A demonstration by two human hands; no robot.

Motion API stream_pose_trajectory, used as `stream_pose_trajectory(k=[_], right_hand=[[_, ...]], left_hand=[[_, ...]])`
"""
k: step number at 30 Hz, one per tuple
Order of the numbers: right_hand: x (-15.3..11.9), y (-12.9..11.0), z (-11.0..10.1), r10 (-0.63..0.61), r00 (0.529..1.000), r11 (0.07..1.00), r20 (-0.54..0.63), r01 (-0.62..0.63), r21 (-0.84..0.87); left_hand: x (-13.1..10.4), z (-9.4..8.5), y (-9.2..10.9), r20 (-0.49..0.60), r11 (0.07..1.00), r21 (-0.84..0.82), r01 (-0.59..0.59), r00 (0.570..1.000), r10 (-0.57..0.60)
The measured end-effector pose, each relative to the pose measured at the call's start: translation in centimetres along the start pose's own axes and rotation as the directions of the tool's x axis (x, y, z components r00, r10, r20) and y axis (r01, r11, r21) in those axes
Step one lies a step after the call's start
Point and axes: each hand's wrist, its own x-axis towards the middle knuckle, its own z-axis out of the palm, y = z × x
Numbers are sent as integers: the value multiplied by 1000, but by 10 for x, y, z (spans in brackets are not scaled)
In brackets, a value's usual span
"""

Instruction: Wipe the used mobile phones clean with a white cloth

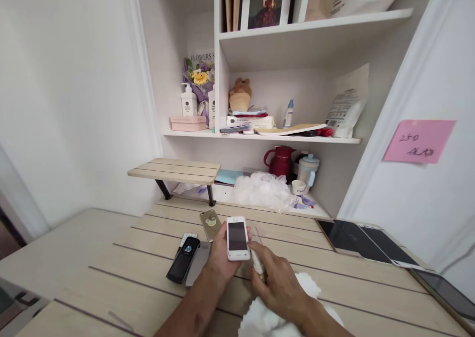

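My left hand (221,258) holds a white phone (237,238) with its dark screen facing up, fingers wrapped round its edges. Beside it, my right hand (270,277) grips a small whitish bottle (257,262) at the phone's right edge; its details are partly hidden by the fingers. Crumpled white tissue (265,319) lies under my right wrist. Left of my left hand are a black handset (183,259), a grey flat box (198,264) and a gold phone (208,223) with a round attachment.
Several dark-screened devices (388,245) lie at the right of the slatted table (148,272). A small wooden stand (174,171) is at the back left. Behind are a plastic bag (261,191), a red jug (281,161), a light-blue cup (308,168) and loaded shelves (308,138).
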Motion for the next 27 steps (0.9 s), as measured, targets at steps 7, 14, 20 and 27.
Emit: stream_pose_trajectory(k=[7,14,20,27], right_hand=[[2,2,0,79,994,993,-71,-73,89],[8,4,-10,191,972,975,-134,-172,138],[9,16,-19,213,958,975,-190,-197,102],[7,18,-21,152,973,986,-173,-137,99]], left_hand=[[1,1,-1,28,1000,28,-5,1000,4],[-2,4,-8,93,988,106,111,988,-121],[-3,2,-13,63,979,144,144,986,-154],[-7,8,-16,62,969,140,203,975,-213]])
